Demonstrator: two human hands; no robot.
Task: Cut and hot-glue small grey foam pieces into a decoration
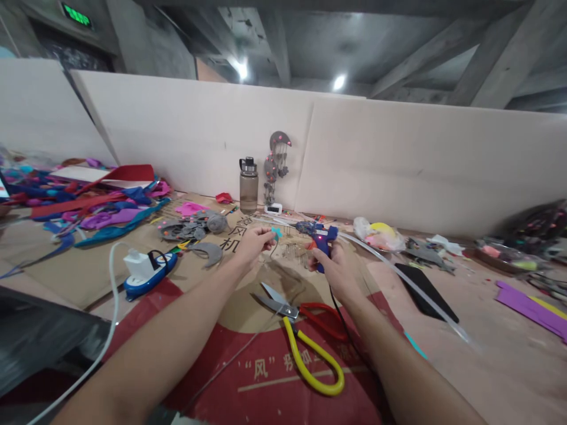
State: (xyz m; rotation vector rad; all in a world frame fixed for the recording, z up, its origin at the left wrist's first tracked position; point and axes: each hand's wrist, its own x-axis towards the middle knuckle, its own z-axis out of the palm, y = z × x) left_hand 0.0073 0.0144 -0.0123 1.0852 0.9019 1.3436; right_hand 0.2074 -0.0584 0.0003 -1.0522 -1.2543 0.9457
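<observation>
My left hand [258, 243] pinches a small teal cut-out piece [277, 232] at its fingertips, with a thin dark strand hanging just below it. Wrapped in my right hand [335, 265] is a blue hot glue gun [326, 235], its red light lit and its nozzle pointing left toward the teal piece. A long translucent glue stick [410, 276] trails from the gun's back end to the right. Below both hands, scissors [290, 311] with one red and one yellow handle lie with blades apart on the cardboard [239, 316].
A water bottle [248, 186] stands by the partition near a hanging grey moon ornament [280, 141]. Grey felt pieces [190, 224] and a blue power strip [150, 276] lie left, beside piled coloured felt [101, 206]. A black phone [425, 290] lies right.
</observation>
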